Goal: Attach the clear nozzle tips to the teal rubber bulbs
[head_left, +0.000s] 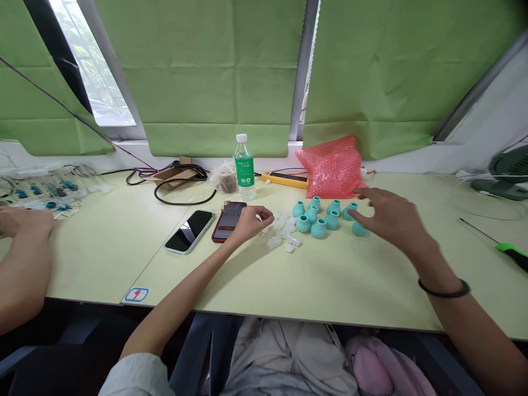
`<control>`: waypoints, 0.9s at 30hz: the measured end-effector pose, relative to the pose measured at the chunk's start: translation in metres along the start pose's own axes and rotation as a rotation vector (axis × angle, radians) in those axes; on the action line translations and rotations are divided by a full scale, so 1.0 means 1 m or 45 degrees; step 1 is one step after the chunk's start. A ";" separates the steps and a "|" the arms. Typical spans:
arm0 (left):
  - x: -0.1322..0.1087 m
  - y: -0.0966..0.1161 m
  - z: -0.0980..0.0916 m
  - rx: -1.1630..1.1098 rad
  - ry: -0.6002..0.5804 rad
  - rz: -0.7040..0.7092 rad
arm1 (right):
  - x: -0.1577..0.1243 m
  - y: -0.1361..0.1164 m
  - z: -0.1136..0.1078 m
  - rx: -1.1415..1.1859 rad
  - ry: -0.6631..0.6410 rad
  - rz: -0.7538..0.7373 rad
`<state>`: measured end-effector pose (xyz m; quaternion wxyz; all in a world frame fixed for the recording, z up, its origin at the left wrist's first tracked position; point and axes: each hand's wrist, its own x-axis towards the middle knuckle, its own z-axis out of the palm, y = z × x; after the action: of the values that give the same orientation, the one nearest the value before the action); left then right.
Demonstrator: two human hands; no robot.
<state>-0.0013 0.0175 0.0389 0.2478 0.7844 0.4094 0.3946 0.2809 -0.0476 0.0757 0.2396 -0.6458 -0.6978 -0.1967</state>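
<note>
My left hand is at the left edge of a small pile of clear and whitish plastic pieces. Its fingers are bent and drawn together at the tips; whatever they may hold is too small to make out. Over the right end of a group of teal rubber bulbs, each with an open neck, hovers my right hand. Thumb and fingers are apart there, with nothing seen between them. One teal bulb lies just below the thumb, and another is left of its tip.
Two phones lie left of my left hand. Behind stand a water bottle, a yellow tool and a red bubble-wrap bag. A screwdriver lies at right. Another person's arm rests at far left.
</note>
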 end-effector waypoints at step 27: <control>-0.006 -0.010 0.017 -1.234 -0.496 -0.746 | -0.044 -0.090 0.073 0.995 0.176 -0.569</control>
<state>0.0059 0.0169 0.0199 0.7463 0.4944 0.3290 0.3004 0.1881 -0.0487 -0.0062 0.4629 -0.3260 -0.8243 -0.0082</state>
